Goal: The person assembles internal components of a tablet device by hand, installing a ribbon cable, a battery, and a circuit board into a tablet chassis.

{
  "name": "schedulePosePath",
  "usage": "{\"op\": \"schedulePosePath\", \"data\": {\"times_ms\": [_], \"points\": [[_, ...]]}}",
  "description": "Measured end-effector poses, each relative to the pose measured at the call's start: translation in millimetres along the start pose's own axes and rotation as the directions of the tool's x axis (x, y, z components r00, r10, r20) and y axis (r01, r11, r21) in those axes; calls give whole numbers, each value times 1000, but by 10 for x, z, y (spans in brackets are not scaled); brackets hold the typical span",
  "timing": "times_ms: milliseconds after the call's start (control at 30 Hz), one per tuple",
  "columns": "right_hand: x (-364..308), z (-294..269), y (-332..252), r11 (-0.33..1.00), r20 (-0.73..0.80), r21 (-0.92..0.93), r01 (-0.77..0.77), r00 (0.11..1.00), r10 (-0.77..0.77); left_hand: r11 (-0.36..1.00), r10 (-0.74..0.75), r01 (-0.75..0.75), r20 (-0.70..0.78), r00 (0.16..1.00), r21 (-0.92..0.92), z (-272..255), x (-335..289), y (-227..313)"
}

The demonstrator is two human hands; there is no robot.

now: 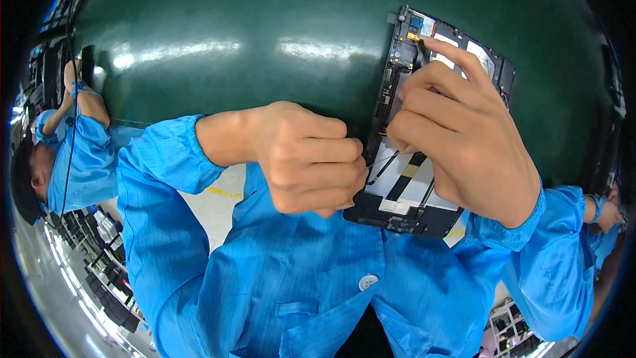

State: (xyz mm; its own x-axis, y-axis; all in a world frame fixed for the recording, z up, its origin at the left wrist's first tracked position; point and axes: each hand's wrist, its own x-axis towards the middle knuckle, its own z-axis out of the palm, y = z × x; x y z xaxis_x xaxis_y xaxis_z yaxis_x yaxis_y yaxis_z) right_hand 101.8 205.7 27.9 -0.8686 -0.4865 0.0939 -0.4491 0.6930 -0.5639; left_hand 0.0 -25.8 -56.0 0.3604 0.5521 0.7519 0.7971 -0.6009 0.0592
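An opened tablet (430, 220) with a black frame lies tilted on the green work surface, its inner side up. White battery panels (386, 171), black ribbon cables (401, 186) and a small orange connector (413, 37) show inside it. My left hand (308, 162) is closed in a fist at the tablet's near left edge; whatever its fingers hold is hidden. Over the tablet's middle, my right hand (467, 136) is closed in a pinch, with one finger stretched toward the upper end. A thin line, perhaps a thread, shows between the hands. What the right fingertips hold cannot be made out.
The green work surface (232, 13) extends beyond the tablet. A co-worker in blue (83, 159) sits at the far left, and another person's blue sleeve (553, 258) shows at the right. A dark cable (71, 132) hangs at the left. Shelving stands lower left.
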Motion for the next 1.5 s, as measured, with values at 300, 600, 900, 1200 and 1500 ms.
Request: {"op": "schedulePosePath", "data": {"times_ms": [300, 600, 900, 1200, 1500], "points": [[-25, 30, -25, 996, -4, -44, -76, 997, 76, 1000, 15, -16, -31, 999, -23, 4, -21, -51], [-68, 204, 147, 997, -204, -82, 16, 978, -32, 999, -26, 29, 62, 998, -39, 71, 99, 30], [-52, 210, 275, 993, -319, -109, 54, 944, -86, 1000, -1, 0, 88, 996, 13, 67, 122, -30], [-47, 229, 164, 996, -358, -79, 44, 931, -70, 993, -121, 121, 34, 992, 5, 20, 46, -104], [-45, 209, 107, 998, -369, 55, 38, 929, -15, 993, -110, 111, -45, 993, 27, -2, 43, -72]]}}
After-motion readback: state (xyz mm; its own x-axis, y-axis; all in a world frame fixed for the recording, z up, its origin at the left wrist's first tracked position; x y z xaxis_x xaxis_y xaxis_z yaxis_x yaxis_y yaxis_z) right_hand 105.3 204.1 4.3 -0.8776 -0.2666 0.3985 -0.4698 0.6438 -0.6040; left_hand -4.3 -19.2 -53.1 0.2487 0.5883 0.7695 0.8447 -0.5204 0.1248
